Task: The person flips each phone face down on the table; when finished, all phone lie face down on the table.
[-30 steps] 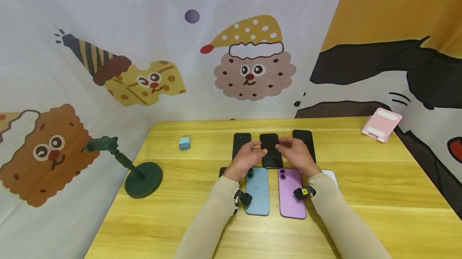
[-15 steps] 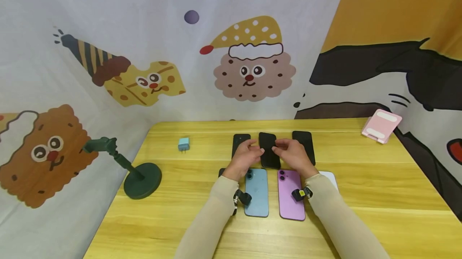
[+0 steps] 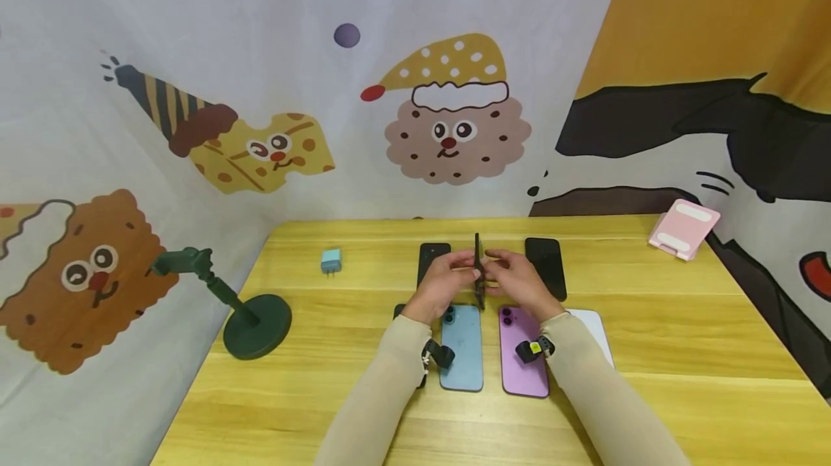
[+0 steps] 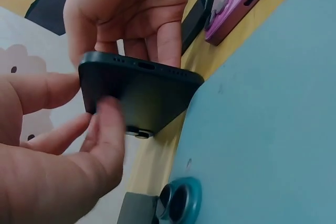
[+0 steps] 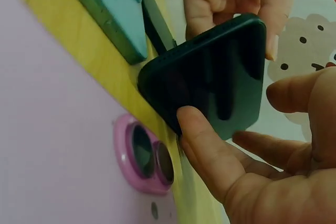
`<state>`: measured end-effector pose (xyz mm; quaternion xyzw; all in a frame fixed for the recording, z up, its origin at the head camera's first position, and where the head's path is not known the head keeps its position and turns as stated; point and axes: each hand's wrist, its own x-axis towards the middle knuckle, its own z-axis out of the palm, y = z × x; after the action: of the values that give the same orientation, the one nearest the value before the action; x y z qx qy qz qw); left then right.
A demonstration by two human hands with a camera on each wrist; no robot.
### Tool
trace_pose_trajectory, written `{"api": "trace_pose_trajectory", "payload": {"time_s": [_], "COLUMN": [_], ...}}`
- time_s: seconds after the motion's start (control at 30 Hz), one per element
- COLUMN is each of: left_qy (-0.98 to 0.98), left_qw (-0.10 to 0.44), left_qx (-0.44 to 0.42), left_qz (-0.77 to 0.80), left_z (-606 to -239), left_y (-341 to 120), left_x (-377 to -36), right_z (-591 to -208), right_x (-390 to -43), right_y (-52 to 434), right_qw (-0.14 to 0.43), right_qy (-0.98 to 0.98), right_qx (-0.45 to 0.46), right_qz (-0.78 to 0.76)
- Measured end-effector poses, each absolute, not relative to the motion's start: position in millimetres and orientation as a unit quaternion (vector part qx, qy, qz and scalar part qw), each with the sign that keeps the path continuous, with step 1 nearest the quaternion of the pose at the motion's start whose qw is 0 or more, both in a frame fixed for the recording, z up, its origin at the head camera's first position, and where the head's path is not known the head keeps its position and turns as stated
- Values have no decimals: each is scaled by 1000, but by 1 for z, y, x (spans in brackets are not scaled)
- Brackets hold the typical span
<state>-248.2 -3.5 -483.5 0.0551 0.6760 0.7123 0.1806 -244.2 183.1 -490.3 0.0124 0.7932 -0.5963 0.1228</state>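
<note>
A yellow wooden table (image 3: 682,350) with pale grain stood against cartoon-printed backdrop cloth. On its left part sat a dark green phone stand (image 3: 242,307) with a round base, and behind it a small light blue charger plug (image 3: 331,261). Toward the far middle lay two black phones, one left (image 3: 433,255) and one right (image 3: 545,264). Nearer, a blue phone (image 3: 462,347) and a purple phone (image 3: 521,350) lay side by side, camera lenses up. A white phone (image 3: 594,329) lay just right of the purple one. A pink folding stand (image 3: 683,229) sat at the far right corner.
</note>
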Motion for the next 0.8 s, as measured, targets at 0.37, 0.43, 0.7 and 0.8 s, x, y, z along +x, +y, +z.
{"api": "trace_pose_trajectory", "payload": {"time_s": [0.37, 0.43, 0.7, 0.8], "left_qy": [701, 703, 704, 690], "left_qw": [234, 235, 231, 211], "left_qx": [65, 68, 74, 54], "left_qz": [671, 667, 667, 690], "left_z": [-487, -487, -486, -483], "left_y": [6, 7, 4, 0], "left_x": [-243, -242, -243, -245], "right_z": [-488, -488, -482, -473], "right_x": [-241, -241, -241, -239], "right_y": [185, 185, 189, 190], "right_qw": [112, 105, 79, 58], "right_qy": [790, 793, 816, 830], "right_qx": [2, -3, -14, -19], "right_qz": [-603, -600, -573, -554]}}
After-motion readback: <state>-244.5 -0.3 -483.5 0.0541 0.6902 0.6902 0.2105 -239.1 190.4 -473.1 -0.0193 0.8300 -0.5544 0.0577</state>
